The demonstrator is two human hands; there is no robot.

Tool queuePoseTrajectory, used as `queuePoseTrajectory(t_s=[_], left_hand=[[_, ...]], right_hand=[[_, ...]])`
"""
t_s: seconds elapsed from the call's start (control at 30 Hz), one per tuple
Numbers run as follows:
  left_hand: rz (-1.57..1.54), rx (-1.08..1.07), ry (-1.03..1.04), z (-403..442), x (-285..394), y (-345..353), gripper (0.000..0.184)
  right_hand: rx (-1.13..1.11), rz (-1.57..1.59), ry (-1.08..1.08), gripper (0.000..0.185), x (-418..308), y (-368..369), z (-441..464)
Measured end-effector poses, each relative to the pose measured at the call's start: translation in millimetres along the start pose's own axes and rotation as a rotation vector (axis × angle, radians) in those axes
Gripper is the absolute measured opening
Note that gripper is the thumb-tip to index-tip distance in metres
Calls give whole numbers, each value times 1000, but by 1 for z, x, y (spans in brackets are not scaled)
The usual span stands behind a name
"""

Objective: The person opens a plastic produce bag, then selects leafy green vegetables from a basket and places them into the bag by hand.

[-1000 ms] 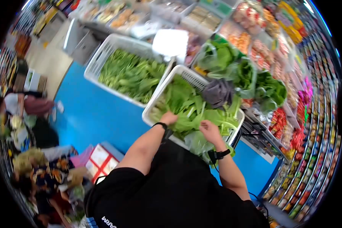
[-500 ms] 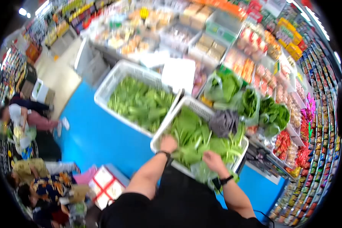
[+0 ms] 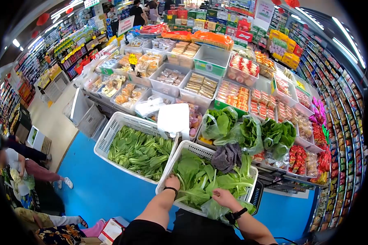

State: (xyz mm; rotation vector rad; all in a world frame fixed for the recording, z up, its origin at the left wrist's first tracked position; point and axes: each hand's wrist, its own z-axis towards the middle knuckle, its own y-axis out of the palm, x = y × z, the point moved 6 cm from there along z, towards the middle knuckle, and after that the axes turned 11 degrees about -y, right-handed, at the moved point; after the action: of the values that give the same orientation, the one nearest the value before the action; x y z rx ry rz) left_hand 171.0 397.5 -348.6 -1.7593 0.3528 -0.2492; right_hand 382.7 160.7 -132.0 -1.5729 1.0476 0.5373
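Observation:
A white plastic basket [image 3: 161,190] full of broad leafy greens [image 3: 192,173] stands right in front of me. My left hand [image 3: 172,182] reaches in at its left side, with curled fingers against the outer leaves; their tips are hidden. Over the near right part of the greens is my right hand [image 3: 225,199], its fingers bent and drawn together. What either hand holds, if anything, does not show. Just below the right hand, a clear plastic bag [image 3: 215,210] with greens lies at the near rim. A bunched dark grey cloth [image 3: 226,157] rests on the far side of the greens.
Left of my basket, a second white basket [image 3: 99,148] holds thinner leafy greens. A blank white card [image 3: 173,118] stands at its far right corner. Bagged lettuces [image 3: 220,122] and bins of packaged snacks [image 3: 200,84] lie beyond. People [image 3: 20,163] are at the left on the blue floor's edge [image 3: 84,163].
My view has tilted up and sharpened, so the baskets sit lower in it. Both hands stay at the same basket, with their fingers still bent.

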Motion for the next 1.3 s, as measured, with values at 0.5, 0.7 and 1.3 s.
queuePoseTrajectory(t_s=[0.5,0.7,1.3], left_hand=[[205,13,165,12,5,17,24],[120,-237,133,7,4,-2,28],[-200,-226,56,-55,-24,-215,28]], right_hand=[[-82,-93,42,47,1,-1,-16],[-90,-60,7,48,-5,-4,-16],[39,-73,-140,54,-34,-55,-21]])
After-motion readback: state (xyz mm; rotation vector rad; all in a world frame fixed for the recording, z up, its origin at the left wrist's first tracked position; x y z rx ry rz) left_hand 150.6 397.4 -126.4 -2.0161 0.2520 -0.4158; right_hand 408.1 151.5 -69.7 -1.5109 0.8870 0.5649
